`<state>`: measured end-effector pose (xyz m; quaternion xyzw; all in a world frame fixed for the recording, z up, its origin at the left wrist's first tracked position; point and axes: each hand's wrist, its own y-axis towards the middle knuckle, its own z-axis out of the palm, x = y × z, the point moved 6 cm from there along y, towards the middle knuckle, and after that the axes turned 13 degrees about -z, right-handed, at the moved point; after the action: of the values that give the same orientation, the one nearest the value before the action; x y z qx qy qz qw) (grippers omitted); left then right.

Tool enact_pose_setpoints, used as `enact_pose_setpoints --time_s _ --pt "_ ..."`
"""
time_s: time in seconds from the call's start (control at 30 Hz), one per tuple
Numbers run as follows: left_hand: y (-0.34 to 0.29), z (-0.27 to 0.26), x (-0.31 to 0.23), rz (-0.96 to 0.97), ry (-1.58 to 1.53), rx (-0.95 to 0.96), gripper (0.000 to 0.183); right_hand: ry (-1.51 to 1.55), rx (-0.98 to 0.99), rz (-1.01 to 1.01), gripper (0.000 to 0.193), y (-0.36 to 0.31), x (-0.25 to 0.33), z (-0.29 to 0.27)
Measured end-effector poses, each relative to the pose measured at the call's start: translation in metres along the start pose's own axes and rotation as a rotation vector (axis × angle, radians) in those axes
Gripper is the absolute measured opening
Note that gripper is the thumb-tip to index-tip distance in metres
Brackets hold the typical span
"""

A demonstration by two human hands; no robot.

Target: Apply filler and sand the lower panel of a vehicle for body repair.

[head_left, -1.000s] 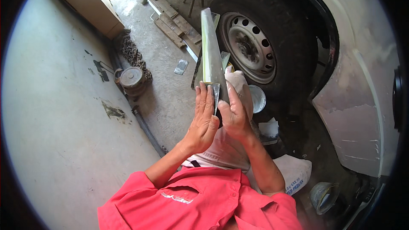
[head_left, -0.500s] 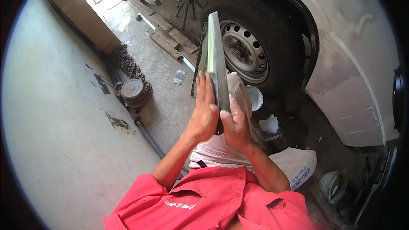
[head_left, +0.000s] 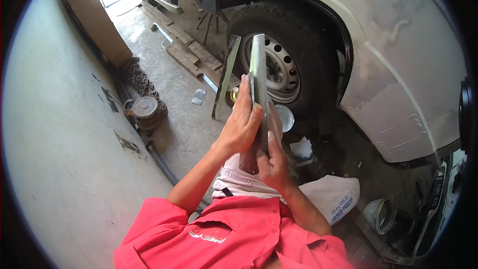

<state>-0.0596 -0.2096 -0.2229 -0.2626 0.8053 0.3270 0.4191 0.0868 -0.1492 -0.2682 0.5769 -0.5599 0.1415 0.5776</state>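
1. A round metal can (head_left: 145, 108) sits on the concrete floor (head_left: 69, 134), well to the left of the car wheel (head_left: 279, 67).
2. The left hand (head_left: 242, 122) is clasped around a thin grey metal panel (head_left: 258, 77), held edge-on and upright in front of the wheel.
3. The right hand (head_left: 271, 162) grips the panel's lower end, just below the left hand.
4. A white bag (head_left: 331, 194) lies below the wheel, beside the sanded car fender (head_left: 398, 89).

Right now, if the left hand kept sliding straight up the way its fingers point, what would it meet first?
Probably only more of the flat grey metal strip that the left hand presses; beyond it stands the black tyre, though depth is unclear.
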Motion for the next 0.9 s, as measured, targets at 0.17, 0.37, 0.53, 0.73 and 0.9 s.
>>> enact_pose_setpoints --time_s 0.17,0.37,0.53,0.73,0.9 --pt "0.047 -0.034 0.006 -0.067 -0.085 -0.191 0.072 0.019 0.127 -0.140 0.058 -0.038 0.006 0.015" --pt "0.037 -0.014 0.012 -0.082 -0.182 -0.002 0.071 0.227 0.046 -0.010 0.062 -0.015 -0.002 0.005" --pt "0.032 -0.019 -0.005 -0.014 -0.131 -0.003 0.073 0.162 0.090 -0.029 0.069 -0.033 -0.001 0.015" --pt "0.017 0.001 -0.008 -0.013 -0.051 0.063 0.073 0.011 0.047 -0.194 0.064 0.003 0.004 0.005" --pt "-0.036 0.025 -0.041 0.059 -0.041 0.100 0.077 0.140 -0.230 -0.201 0.049 0.042 0.008 -0.050"
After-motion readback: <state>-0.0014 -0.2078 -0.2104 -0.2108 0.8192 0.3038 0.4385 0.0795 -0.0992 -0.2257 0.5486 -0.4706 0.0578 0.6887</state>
